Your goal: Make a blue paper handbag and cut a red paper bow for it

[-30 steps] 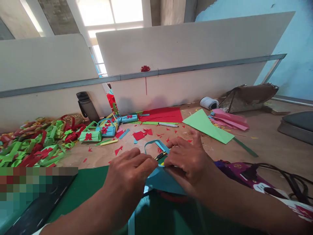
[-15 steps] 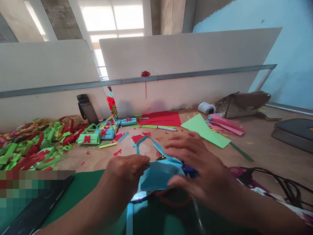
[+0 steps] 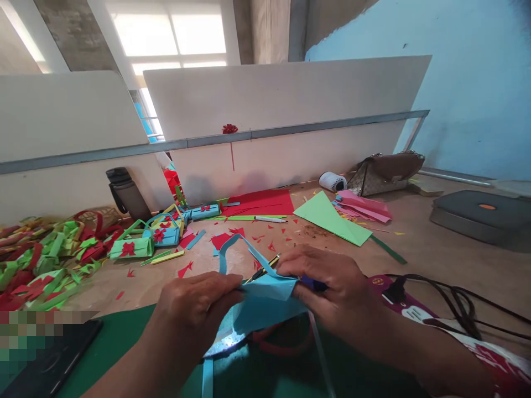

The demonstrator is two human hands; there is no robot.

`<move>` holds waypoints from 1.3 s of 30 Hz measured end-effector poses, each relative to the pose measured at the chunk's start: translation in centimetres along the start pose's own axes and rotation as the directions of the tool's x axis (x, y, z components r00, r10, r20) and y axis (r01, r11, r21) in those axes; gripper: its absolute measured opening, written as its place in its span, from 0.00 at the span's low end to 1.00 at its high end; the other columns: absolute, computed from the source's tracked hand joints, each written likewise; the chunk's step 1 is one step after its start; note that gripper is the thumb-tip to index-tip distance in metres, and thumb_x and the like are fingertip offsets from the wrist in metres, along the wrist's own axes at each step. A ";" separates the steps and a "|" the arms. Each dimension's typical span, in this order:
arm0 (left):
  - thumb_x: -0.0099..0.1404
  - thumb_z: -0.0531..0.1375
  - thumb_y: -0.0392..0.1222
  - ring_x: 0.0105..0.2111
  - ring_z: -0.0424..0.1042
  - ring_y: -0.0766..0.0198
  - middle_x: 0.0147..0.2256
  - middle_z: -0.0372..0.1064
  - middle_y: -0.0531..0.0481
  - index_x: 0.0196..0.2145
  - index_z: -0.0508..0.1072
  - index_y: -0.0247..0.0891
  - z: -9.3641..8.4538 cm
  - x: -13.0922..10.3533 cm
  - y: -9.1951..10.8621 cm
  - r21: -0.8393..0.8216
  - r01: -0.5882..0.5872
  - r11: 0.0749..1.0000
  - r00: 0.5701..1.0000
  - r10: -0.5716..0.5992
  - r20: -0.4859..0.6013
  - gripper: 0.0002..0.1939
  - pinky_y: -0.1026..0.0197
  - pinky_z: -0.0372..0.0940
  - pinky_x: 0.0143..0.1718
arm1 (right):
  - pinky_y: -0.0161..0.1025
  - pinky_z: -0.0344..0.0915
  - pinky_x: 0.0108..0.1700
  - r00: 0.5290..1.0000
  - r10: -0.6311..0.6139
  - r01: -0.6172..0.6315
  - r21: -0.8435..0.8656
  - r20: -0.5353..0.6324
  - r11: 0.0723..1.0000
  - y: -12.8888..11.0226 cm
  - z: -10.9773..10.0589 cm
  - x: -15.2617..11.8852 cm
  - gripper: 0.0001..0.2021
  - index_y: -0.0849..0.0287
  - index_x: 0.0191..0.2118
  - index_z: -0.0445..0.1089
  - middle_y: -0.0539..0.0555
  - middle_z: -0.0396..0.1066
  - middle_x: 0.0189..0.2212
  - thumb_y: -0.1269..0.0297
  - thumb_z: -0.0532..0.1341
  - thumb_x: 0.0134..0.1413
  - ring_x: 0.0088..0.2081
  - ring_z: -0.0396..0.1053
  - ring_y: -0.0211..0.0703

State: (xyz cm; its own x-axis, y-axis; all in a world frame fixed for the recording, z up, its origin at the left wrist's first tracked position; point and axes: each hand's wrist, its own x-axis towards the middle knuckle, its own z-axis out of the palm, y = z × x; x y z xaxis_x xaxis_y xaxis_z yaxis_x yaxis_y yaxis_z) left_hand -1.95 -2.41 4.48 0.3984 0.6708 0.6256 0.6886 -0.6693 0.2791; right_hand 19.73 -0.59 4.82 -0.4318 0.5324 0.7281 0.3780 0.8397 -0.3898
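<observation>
Between my two hands is a small blue paper handbag (image 3: 269, 301) with a looped strip handle standing up at its far side. My left hand (image 3: 197, 304) pinches its left edge, fingers closed. On the right side, my right hand (image 3: 327, 293) grips the bag's edge between thumb and fingers. Just beyond the bag lies a yellow-and-black cutter (image 3: 265, 268), partly covered. Red-handled scissors (image 3: 282, 345) lie beneath it on the green mat (image 3: 257, 381), their blades mostly hidden. A blue paper strip (image 3: 208, 378) lies at the near edge.
Finished paper bags (image 3: 131, 247) with red bows stand at left beside a heap of coloured paper pieces (image 3: 53, 265). A dark bottle (image 3: 128, 193), red sheet (image 3: 261, 202), green sheet (image 3: 334, 218) and thread spool (image 3: 332, 181) lie farther back. A power strip (image 3: 415, 315) with cables is at right.
The top of the blue bag has folded down toward me, and my right fingers have closed in on its edge. The whole view has shifted a little.
</observation>
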 end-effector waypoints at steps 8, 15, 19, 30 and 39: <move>0.64 0.52 0.36 0.19 0.70 0.70 0.22 0.73 0.55 0.25 0.74 0.39 -0.1 0.0 0.1 0.011 0.023 1.000 0.998 -0.023 0.066 0.13 0.72 0.62 0.20 | 0.36 0.67 0.34 0.991 0.127 -0.131 0.099 0.047 0.986 0.6 0.6 -0.3 0.07 0.60 0.30 0.72 0.52 0.74 0.26 0.76 0.58 0.51 0.30 0.71 0.39; 0.64 0.51 0.36 0.17 0.68 0.70 0.21 0.71 0.54 0.26 0.73 0.38 -0.4 0.1 -0.2 0.167 -0.025 0.986 0.999 0.030 -0.030 0.13 0.70 0.60 0.18 | 0.34 0.70 0.38 0.986 0.162 -0.161 0.027 -0.029 0.987 -0.2 0.4 0.3 0.13 0.56 0.38 0.69 0.50 0.75 0.32 0.79 0.56 0.49 0.35 0.74 0.39; 0.64 0.50 0.34 0.16 0.66 0.70 0.20 0.70 0.54 0.24 0.72 0.39 -0.5 -0.1 0.0 0.262 -0.024 0.965 0.998 0.037 -0.047 0.14 0.70 0.57 0.16 | 0.42 0.63 0.52 0.996 -0.041 0.040 0.013 0.081 0.999 -0.6 0.5 0.9 0.15 0.57 0.43 0.68 0.57 0.68 0.49 0.78 0.55 0.52 0.52 0.65 0.43; 0.62 0.52 0.32 0.21 0.69 0.69 0.25 0.71 0.54 0.32 0.71 0.40 -0.7 -0.9 0.0 0.280 -0.126 0.952 0.986 0.151 -0.068 0.09 0.69 0.64 0.24 | 0.49 0.59 0.55 0.990 0.009 0.018 -0.185 0.143 0.983 -0.3 0.4 1.0 0.08 0.59 0.38 0.73 0.59 0.69 0.49 0.72 0.61 0.51 0.53 0.63 0.47; 0.63 0.50 0.30 0.22 0.68 0.70 0.26 0.71 0.53 0.34 0.69 0.39 -0.6 -1.0 0.1 0.238 -0.158 0.958 0.987 0.162 0.003 0.10 0.70 0.62 0.23 | 0.52 0.57 0.52 0.988 -0.037 0.072 -0.234 0.149 0.970 0.4 0.4 0.9 0.06 0.58 0.31 0.73 0.56 0.75 0.40 0.73 0.59 0.53 0.47 0.69 0.49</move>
State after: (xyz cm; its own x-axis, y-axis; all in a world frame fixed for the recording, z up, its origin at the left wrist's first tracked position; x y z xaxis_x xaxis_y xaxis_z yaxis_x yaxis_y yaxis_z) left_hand -2.66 -3.28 4.35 0.5065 0.5540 0.6607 0.7410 -0.6715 -0.0050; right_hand 19.16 0.28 5.07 -0.5625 0.5106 0.6504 0.5269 0.8275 -0.1940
